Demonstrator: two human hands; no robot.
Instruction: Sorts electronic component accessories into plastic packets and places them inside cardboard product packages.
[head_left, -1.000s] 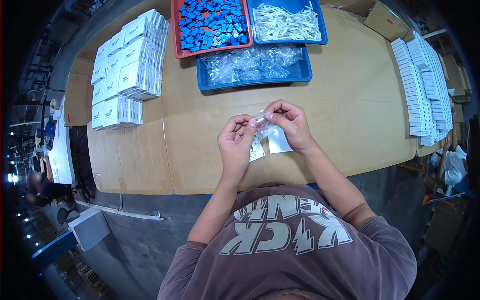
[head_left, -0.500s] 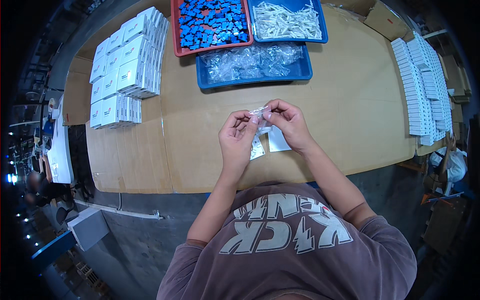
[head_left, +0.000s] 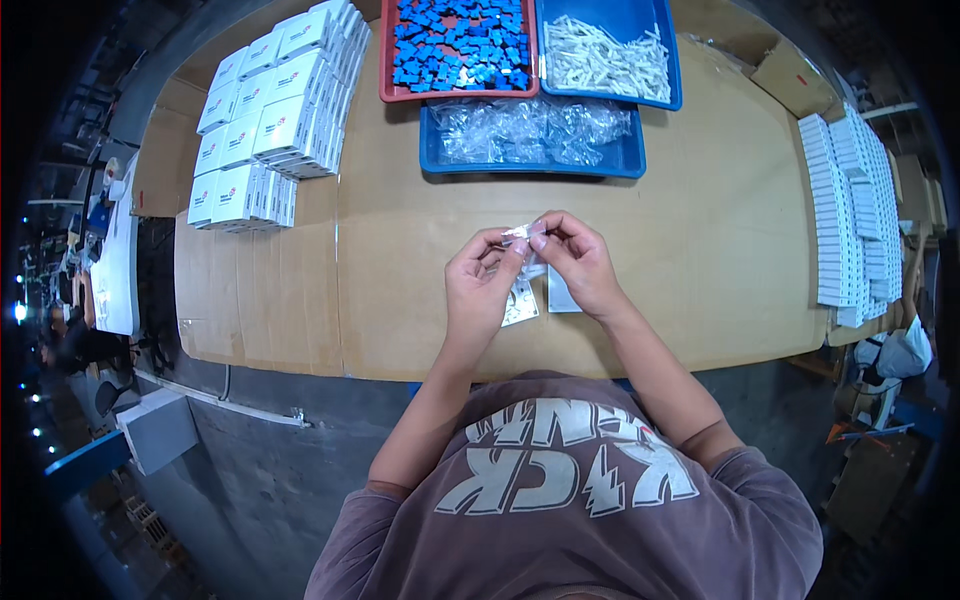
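At the far left of the cardboard-covered counter (head_left: 260,300), white boxes (head_left: 265,120) stand stacked in rows. Next, a red tray (head_left: 460,95) holds many small blue pieces (head_left: 460,45). Below it, the left hand (head_left: 480,278) has its grip pinched on a small clear bag (head_left: 535,268), beside a printed sheet (head_left: 521,305) lying under the hands. The bag is between both hands, in front of a blue tray of clear plastic packets (head_left: 530,135). The right hand (head_left: 585,265) pinches the bag's other side, near a pale card (head_left: 563,292). Beyond, another blue tray (head_left: 674,60) carries slim white pieces (head_left: 610,60); more white cartons (head_left: 850,215) are piled far right.
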